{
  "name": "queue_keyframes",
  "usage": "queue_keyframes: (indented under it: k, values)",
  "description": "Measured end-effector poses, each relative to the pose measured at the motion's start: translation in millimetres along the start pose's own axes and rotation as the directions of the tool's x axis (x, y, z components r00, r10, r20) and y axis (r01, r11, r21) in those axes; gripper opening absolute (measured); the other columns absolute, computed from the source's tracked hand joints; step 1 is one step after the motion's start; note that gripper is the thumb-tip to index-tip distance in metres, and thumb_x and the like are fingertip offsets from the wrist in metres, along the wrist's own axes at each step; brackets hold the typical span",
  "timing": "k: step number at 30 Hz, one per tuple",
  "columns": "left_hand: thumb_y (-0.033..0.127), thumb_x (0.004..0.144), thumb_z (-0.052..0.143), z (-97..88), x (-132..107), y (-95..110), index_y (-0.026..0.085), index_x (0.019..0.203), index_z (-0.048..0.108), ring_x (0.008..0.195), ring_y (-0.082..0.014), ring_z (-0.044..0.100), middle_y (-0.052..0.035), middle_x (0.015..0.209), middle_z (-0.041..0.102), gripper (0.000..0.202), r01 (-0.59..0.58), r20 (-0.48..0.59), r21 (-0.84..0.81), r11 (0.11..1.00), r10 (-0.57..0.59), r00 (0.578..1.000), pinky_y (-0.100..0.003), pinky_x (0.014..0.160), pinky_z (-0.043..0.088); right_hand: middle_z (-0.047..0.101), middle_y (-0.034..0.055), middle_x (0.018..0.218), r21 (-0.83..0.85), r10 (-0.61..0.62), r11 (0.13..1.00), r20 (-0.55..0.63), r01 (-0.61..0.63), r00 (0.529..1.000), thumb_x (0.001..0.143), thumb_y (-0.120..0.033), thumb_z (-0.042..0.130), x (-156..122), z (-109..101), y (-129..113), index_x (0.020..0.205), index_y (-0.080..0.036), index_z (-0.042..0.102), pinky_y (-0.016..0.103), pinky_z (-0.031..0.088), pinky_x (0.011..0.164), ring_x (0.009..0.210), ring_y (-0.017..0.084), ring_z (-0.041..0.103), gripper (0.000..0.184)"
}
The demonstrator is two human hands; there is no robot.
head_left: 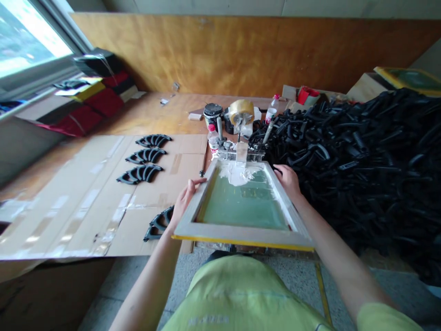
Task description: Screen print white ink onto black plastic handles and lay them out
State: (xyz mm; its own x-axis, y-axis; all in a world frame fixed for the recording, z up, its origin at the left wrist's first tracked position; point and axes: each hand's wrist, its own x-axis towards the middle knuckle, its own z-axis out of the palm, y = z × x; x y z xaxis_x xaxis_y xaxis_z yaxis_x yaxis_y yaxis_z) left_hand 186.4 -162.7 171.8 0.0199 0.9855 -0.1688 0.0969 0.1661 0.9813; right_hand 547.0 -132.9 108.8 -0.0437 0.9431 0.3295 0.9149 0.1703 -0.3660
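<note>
At the near edge of the bench, dead centre: screen frame (241, 234) sits between the hands, far end at the clamp fixture (241, 154). Hands well apart, one per side rail. Left hand (183, 198) is closed on its rail, fingertips on top, rest of the grip hidden. Right hand (288, 179) is at the opposite rail, fingers bent in at the outer edge; can't tell if it's actually gripping. White paste (237, 174) is bunched at the far end of the green mesh (237, 209), most of the mesh bare of it. Can't see what, if anything, is under the frame. Progress, going by layout: four fans of curved black parts (146, 155) on the cardboard (86, 184), three lined up farther back, one nearer by the left forearm and partly hidden. I'd read those as the handled ones. Heap of black parts (361, 161) on the right dwarfs them, so my guess is early days, bulk left. No finished marking legible on any part from here, so can't confirm those are done.
</note>
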Motion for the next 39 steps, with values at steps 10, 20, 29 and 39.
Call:
queue_keyframes:
  k: [10,20,29,39]
  values:
    - [0.048,0.076,0.067,4.0,0,-108,0.023,0.141,0.048,0.068,-0.0167,0.062,0.0005,0.076,0.068,0.072,0.134,-0.025,0.147,0.980,-0.132,0.991,-0.026,0.066,0.048,0.065,0.0118,0.098,-0.110,-0.134,0.980,0.250,0.166,0.959,0.084,-0.015,0.058,60,39,-94,0.101,-0.016,0.063,0.034,0.046,0.082,0.095,0.024,0.058,0.018]
    - [0.051,0.076,0.067,4.4,-1,-111,0.020,0.136,0.054,0.074,-0.0202,0.065,-0.0033,0.082,0.070,0.069,0.153,-0.010,0.070,0.986,-0.153,0.988,-0.029,0.068,0.051,0.066,0.0037,0.083,0.143,-0.496,0.865,0.382,0.481,0.780,0.081,-0.013,0.057,13,16,-80,0.082,-0.019,0.065,0.028,0.041,0.073,0.082,0.019,0.058,0.010]
    - [0.057,0.076,0.063,4.3,-4,-101,0.020,0.144,0.041,0.068,-0.0177,0.064,-0.0019,0.080,0.069,0.080,0.210,0.072,0.056,0.976,-0.213,0.974,-0.027,0.060,0.050,0.068,0.0073,0.092,0.195,-0.503,0.861,0.183,0.471,0.844,0.081,-0.008,0.055,-7,39,-81,0.096,-0.017,0.068,0.031,0.044,0.084,0.094,0.021,0.058,0.021]
    - [0.068,0.079,0.054,-10.7,-10,2,0.018,0.121,0.064,0.072,-0.0171,0.063,-0.0030,0.085,0.069,0.066,0.073,0.079,0.115,0.991,-0.083,0.993,-0.025,0.061,0.049,0.072,0.0026,0.101,0.005,0.047,0.999,0.003,-0.047,0.999,0.086,-0.033,0.062,89,-18,-53,0.136,-0.030,0.051,0.031,0.047,0.079,0.088,0.021,0.065,0.052]
